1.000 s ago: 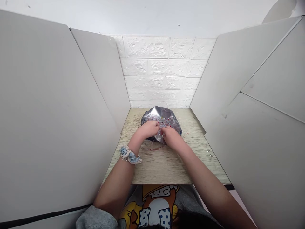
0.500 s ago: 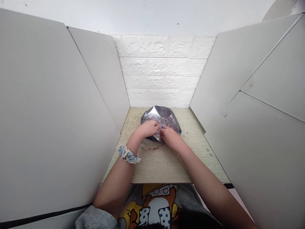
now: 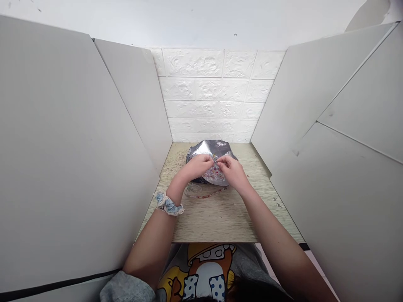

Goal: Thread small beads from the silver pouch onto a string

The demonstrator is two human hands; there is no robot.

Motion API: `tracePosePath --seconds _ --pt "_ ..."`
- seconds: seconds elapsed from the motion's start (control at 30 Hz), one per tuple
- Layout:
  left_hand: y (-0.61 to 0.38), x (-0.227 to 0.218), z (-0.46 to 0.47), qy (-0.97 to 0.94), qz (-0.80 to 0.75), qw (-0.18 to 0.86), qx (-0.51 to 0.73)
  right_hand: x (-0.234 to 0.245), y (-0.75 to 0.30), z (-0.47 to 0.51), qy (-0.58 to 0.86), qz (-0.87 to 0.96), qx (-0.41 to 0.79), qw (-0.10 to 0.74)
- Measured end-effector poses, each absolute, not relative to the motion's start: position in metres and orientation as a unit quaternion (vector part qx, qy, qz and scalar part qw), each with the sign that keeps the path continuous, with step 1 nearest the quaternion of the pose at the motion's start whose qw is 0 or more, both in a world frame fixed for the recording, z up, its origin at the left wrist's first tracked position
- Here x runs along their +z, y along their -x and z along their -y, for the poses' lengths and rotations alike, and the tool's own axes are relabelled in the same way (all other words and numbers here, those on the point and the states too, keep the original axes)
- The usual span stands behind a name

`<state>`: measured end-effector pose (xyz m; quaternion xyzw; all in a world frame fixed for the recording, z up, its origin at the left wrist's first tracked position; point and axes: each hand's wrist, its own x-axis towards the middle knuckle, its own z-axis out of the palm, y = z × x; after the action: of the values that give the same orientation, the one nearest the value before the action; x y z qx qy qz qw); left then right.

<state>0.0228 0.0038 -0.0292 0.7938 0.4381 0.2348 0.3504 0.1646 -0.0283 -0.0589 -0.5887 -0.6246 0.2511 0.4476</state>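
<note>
A silver foil bag [image 3: 214,147] lies opened out on the table, with many tiny coloured beads [image 3: 215,173] spread on its shiny inner surface. Over those beads my left hand [image 3: 201,165] is closed in a pinch, palm down. My right hand [image 3: 232,170] pinches too, its fingertips almost touching the left ones. Whatever sits between the fingertips is too small to make out. In front of the bag, a string of pink, red and pale beads [image 3: 204,196] curves across the tabletop, its far end hidden near the bag and my right hand.
White panels [image 3: 132,92] stand on the left, and more panels [image 3: 308,105] on the right. A white brick-patterned wall [image 3: 210,90] closes the back. Two small metal-looking pieces [image 3: 277,202] lie near the table's right edge. Tiny beads are scattered left of the bag.
Both hands have risen slightly from the beads, and their fingertips have come closer together. More of the beaded string shows on its right side.
</note>
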Motion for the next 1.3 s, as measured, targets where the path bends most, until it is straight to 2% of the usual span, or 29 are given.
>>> tracePosePath --seconds 0.37,0.67,1.3 --pt "-0.0208 -0.0276 -0.0041 -0.805 -0.435 0.356 0.189 -0.0595 -0.1657 0.0275 0.566 0.627 0.326 0.423" --pt "-0.0192 -0.0266 -0.0045 -0.815 -0.441 0.333 0.172 -0.0593 -0.1643 0.0274 0.515 0.589 0.412 0.468" --pt "-0.0191 -0.0282 -0.0047 -0.802 -0.464 0.327 0.186 -0.0657 -0.1638 0.0272 0.554 0.625 0.333 0.438"
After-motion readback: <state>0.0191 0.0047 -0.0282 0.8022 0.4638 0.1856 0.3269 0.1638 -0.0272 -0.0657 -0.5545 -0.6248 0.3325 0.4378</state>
